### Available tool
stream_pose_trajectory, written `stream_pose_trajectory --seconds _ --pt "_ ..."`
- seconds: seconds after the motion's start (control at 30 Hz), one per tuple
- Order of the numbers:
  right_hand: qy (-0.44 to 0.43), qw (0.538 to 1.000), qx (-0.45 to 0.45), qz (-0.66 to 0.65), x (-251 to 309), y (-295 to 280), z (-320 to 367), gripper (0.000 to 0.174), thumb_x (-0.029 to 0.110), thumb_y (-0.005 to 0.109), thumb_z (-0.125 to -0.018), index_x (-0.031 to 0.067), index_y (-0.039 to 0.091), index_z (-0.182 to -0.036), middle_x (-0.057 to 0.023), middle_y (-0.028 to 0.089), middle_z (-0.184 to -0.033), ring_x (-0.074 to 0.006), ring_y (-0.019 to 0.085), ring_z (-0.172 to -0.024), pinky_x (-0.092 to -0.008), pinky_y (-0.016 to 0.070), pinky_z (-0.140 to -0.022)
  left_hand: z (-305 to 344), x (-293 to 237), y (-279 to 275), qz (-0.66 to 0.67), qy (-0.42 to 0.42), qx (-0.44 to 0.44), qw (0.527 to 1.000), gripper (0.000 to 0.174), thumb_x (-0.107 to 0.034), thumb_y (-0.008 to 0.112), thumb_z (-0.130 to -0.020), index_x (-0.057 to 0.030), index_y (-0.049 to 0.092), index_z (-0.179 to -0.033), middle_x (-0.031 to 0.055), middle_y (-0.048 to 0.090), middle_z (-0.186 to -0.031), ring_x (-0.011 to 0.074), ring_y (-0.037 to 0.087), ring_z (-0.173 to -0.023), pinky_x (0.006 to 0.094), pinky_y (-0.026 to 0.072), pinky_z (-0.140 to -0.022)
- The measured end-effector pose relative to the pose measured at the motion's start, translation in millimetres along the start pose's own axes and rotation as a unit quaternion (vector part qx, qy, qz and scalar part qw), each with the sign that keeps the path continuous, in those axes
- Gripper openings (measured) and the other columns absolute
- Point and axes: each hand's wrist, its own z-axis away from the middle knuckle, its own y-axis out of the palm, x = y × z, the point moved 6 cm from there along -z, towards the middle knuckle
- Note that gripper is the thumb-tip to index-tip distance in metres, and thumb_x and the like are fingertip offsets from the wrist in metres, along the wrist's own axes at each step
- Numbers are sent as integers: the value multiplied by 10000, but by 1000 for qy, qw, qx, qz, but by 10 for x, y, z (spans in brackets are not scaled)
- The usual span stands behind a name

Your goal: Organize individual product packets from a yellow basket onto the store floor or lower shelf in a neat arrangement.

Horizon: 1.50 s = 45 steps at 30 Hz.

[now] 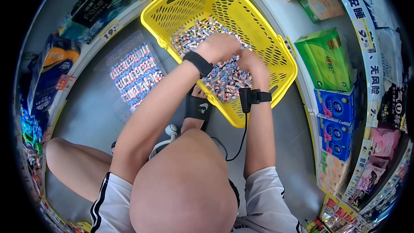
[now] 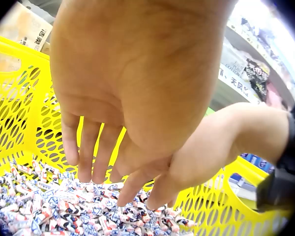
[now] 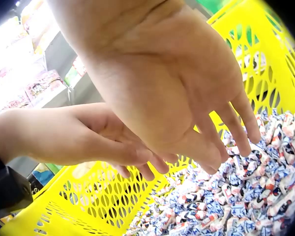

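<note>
In the head view, the sweets lie in the basket, beneath both hands; the heap and the basket's long axis run roughly from 11 to 5 o'clock. The left hand is nearer the heap's middle, its arm slanting in from 7 o'clock; the right hand is at the 3 o'clock edge, its arm from 6. Both are released, fingers loosely extended downward (whether any fingertip touches a sweet, I cannot tell). More sweets, the rows, lie outside towards 9.
</note>
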Motion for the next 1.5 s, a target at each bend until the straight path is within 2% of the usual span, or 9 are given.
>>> stream_pose_trajectory --seconds 0.3,0.4,0.47,0.7,0.77,0.9,0.97,1.23,1.5 --pt "-1 995 103 -18 -208 501 -318 513 14 599 -857 193 749 -1313 -172 743 -1249 -342 715 -1165 -442 559 -998 -310 143 390 -70 -3 108 992 149 -81 642 -899 -43 748 -997 203 746 -1020 386 745 -953 489 602 -768" --pt "-19 995 94 -27 -116 524 -317 603 -55 538 -816 216 741 -1314 -203 705 -1316 -367 673 -1232 -414 538 -1025 -419 208 573 -88 -6 109 990 140 -119 664 -899 -59 751 -992 187 750 -1041 377 750 -960 480 610 -779" --pt "-14 989 139 43 -124 660 -397 595 28 587 -862 276 699 -1390 -110 559 -1548 -355 588 -1349 -438 498 -1125 -439 246 682 -92 9 97 991 164 -145 689 -890 -69 757 -1019 185 756 -1062 376 754 -970 479 613 -798" --pt "-24 984 173 32 -77 669 -277 700 30 554 -864 326 592 -1497 -49 491 -1606 -412 499 -1407 -456 419 -1206 -414 248 730 -67 -44 179 981 210 -186 698 -893 -73 786 -1047 199 768 -1067 375 755 -981 490 606 -814" --pt "-58 988 124 71 -71 696 -285 647 -36 517 -860 169 603 -1467 -143 574 -1526 -359 566 -1371 -431 478 -1139 -422 298 740 -45 -57 167 983 208 -211 707 -889 -83 798 -1025 200 769 -1063 370 756 -976 486 603 -815" --pt "-45 990 116 64 -106 638 -280 668 -74 497 -838 136 611 -1461 -118 547 -1563 -331 559 -1388 -416 464 -1147 -469 406 895 -61 -55 149 985 214 -217 714 -880 -92 802 -1030 199 770 -1071 370 757 -964 480 603 -813" --pt "-29 986 130 -97 -169 660 -328 660 -97 468 -826 105 636 -1431 -127 593 -1520 -313 582 -1364 -393 460 -1134 -460 386 859 -62 -56 165 983 213 -223 705 -884 -100 804 -1027 189 772 -1085 362 759 -970 471 607 -819" --pt "-79 975 144 -152 -160 551 -344 650 -141 490 -765 7 637 -1381 -189 675 -1397 -311 610 -1331 -378 459 -1108 -392 247 620 -65 -66 155 984 169 -189 703 -843 -110 803 -953 183 773 -1036 362 762 -937 466 607 -796" --pt "-135 964 126 -189 -13 323 -209 525 -92 631 -848 -7 629 -1366 -177 688 -1375 -283 628 -1307 -388 480 -1097 -229 245 400 -70 -74 95 990 390 -436 694 -935 -58 786 -967 192 770 -988 376 759 -918 490 610 -773"
